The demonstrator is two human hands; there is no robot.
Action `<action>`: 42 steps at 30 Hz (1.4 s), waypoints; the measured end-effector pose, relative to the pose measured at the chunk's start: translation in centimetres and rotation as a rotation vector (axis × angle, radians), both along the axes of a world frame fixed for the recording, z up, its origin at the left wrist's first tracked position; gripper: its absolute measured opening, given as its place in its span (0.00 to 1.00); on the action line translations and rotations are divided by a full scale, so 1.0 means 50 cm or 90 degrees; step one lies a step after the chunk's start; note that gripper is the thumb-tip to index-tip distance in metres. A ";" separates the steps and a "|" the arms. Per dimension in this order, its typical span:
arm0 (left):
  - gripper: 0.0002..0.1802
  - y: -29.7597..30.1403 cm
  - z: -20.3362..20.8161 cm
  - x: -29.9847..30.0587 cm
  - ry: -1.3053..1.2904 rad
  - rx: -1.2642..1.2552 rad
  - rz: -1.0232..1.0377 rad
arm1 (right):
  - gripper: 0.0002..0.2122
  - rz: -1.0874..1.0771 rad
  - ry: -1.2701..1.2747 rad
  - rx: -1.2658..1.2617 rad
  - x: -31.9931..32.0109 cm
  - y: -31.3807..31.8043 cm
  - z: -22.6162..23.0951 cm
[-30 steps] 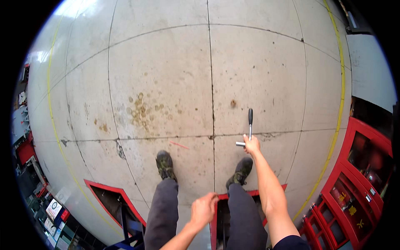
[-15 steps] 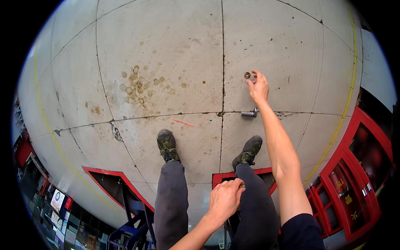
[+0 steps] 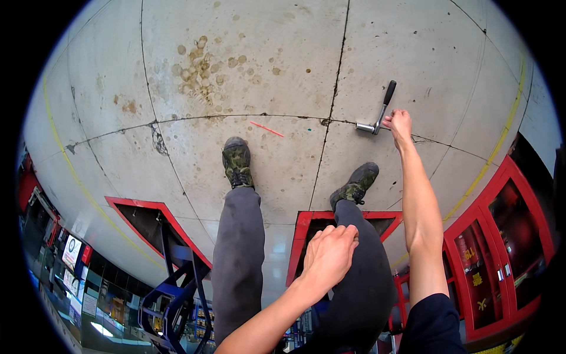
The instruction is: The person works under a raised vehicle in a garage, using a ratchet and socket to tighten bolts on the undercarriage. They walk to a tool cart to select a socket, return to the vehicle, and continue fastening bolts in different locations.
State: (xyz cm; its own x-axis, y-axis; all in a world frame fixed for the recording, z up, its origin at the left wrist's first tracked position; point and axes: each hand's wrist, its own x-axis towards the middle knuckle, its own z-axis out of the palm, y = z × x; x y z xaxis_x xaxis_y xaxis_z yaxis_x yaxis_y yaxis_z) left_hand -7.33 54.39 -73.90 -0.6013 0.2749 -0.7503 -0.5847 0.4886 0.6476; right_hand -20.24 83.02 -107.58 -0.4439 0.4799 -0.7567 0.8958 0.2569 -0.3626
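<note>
My right hand (image 3: 400,125) is low over the floor at the right, its fingers curled together. What they hold, if anything, is hidden. Just left of its fingertips a ratchet wrench (image 3: 381,112) lies on the concrete, its black grip pointing away from me. A silver socket (image 3: 365,127) sits on the wrench's head and points left. My left hand (image 3: 331,255) is closed above my right knee, with its thumb pressed to the fingers. Whatever is inside it does not show.
A thin red stick (image 3: 267,129) lies on the stained floor beyond my left shoe (image 3: 236,154). Red-edged floor openings (image 3: 298,245) are near my legs. At left stands a blue metal frame (image 3: 171,295); at right, a red glass-doored cabinet (image 3: 498,253).
My right hand has come back toward me from a small round ring-shaped part, which no longer shows on the floor. The wrench's handle is now uncovered. My left hand stays closed.
</note>
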 end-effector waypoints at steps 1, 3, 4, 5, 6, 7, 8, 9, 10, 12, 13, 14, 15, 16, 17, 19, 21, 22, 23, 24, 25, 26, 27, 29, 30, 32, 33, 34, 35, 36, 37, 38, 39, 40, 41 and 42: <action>0.05 0.000 -0.001 0.004 -0.003 0.003 -0.007 | 0.16 0.136 -0.006 0.069 0.010 -0.001 -0.001; 0.06 -0.006 -0.001 0.010 0.008 -0.005 -0.006 | 0.19 0.412 -0.009 0.197 0.022 -0.016 0.021; 0.06 -0.011 -0.002 0.016 0.010 -0.020 -0.005 | 0.22 0.467 -0.043 0.224 0.018 -0.084 0.056; 0.06 -0.009 -0.004 0.018 0.017 -0.017 -0.004 | 0.23 0.508 -0.087 0.247 0.022 -0.100 0.061; 0.06 -0.008 -0.008 0.020 0.015 -0.018 -0.001 | 0.24 0.550 -0.131 0.269 0.025 -0.109 0.062; 0.06 -0.011 -0.008 0.021 0.012 -0.018 0.001 | 0.25 0.589 -0.177 0.290 0.029 -0.112 0.063; 0.06 -0.013 -0.008 0.021 0.010 -0.018 0.002 | 0.20 0.558 -0.128 0.298 0.030 -0.105 0.049; 0.06 -0.011 -0.009 0.019 0.010 -0.011 0.001 | 0.18 0.539 -0.143 0.273 0.029 -0.090 0.054; 0.06 -0.010 -0.008 0.020 0.006 -0.014 0.001 | 0.16 0.523 -0.158 0.237 0.024 -0.098 0.070; 0.06 -0.008 -0.005 0.023 0.000 -0.011 0.004 | 0.13 0.465 -0.117 0.195 0.041 -0.108 0.087; 0.06 -0.006 -0.005 0.028 0.001 -0.004 0.007 | 0.13 0.417 -0.122 0.145 0.052 -0.109 0.104; 0.06 -0.008 -0.007 0.030 0.005 0.001 0.008 | 0.13 0.366 -0.124 0.093 0.063 -0.115 0.123; 0.06 -0.012 -0.006 0.030 0.001 0.000 0.012 | 0.13 0.315 -0.125 0.041 0.075 -0.122 0.142; 0.06 -0.017 -0.002 0.026 -0.005 -0.003 0.013 | 0.16 0.281 -0.122 0.010 0.087 -0.140 0.158; 0.06 -0.014 0.001 0.023 -0.006 0.007 0.017 | 0.18 0.231 -0.081 0.001 0.098 -0.141 0.155; 0.06 -0.020 0.003 0.024 -0.002 -0.001 0.029 | 0.21 0.133 0.004 -0.018 0.144 -0.146 0.119; 0.06 -0.009 0.000 0.019 -0.001 0.023 0.033 | 0.24 0.179 -0.027 0.166 0.177 -0.123 0.053; 0.06 -0.012 -0.002 0.022 -0.007 0.020 0.027 | 0.23 0.115 -0.037 0.136 0.187 -0.144 0.045; 0.06 -0.018 0.000 0.024 -0.017 0.017 0.022 | 0.23 0.057 -0.066 0.106 0.189 -0.160 0.056; 0.06 -0.025 -0.007 0.020 -0.010 0.007 0.021 | 0.22 0.020 -0.042 0.061 0.185 -0.171 0.069; 0.06 -0.030 -0.006 0.019 -0.011 -0.001 0.032 | 0.22 -0.014 -0.026 0.020 0.193 -0.173 0.097; 0.06 -0.040 -0.008 0.015 -0.009 -0.006 0.041 | 0.22 0.020 -0.025 0.022 0.206 -0.173 0.132; 0.07 -0.046 -0.006 0.014 -0.005 -0.005 0.049 | 0.22 0.052 -0.023 0.030 0.226 -0.173 0.181; 0.08 -0.059 -0.002 0.017 -0.048 0.028 0.090 | 0.21 0.011 -0.054 0.005 0.267 -0.187 0.310; 0.09 -0.067 -0.003 0.025 0.012 0.067 0.084 | 0.22 -0.008 -0.082 -0.004 0.278 -0.204 0.396; 0.11 -0.079 -0.002 0.047 -0.020 0.187 0.102 | 0.22 0.009 -0.118 -0.028 0.323 -0.229 0.544; 0.11 -0.084 0.006 0.057 -0.118 0.258 0.120 | 0.23 0.061 -0.143 -0.017 0.355 -0.245 0.608; 0.12 -0.090 0.018 0.069 -0.297 0.374 0.209 | 0.22 0.095 -0.140 -0.044 0.383 -0.264 0.677; 0.12 -0.087 0.038 0.079 -0.318 0.404 0.227 | 0.19 0.118 -0.109 -0.089 0.413 -0.291 0.736; 0.12 -0.091 0.064 0.092 -0.342 0.429 0.248 | 0.17 0.126 -0.117 -0.153 0.430 -0.319 0.797; 0.12 -0.098 0.099 0.103 -0.369 0.450 0.271 | 0.16 0.185 -0.098 -0.164 0.446 -0.351 0.852; 0.13 -0.107 0.136 0.104 -0.383 0.458 0.243 | 0.15 0.214 -0.078 -0.171 0.444 -0.386 0.914; 0.13 -0.117 0.169 0.130 -0.398 0.429 0.207 | 0.15 0.232 -0.140 -0.227 0.481 -0.408 0.948; 0.13 -0.133 0.199 0.147 -0.398 0.389 0.219 | 0.15 0.230 -0.145 -0.247 0.502 -0.433 0.990; 0.12 -0.152 0.222 0.159 -0.395 0.345 0.233 | 0.16 0.168 -0.086 -0.317 0.524 -0.456 1.029; 0.11 -0.181 0.236 0.171 -0.392 0.332 0.256 | 0.16 0.135 -0.071 -0.348 0.551 -0.474 1.053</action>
State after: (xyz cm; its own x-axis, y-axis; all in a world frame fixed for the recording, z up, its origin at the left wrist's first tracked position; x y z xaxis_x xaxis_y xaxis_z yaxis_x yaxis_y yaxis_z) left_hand 1.20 45.33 -62.09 -0.2580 0.5262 -0.8103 -0.9648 -0.0957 0.2451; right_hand 7.33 59.30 -54.92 -0.3908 -0.0831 -0.9167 0.8859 0.2366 -0.3991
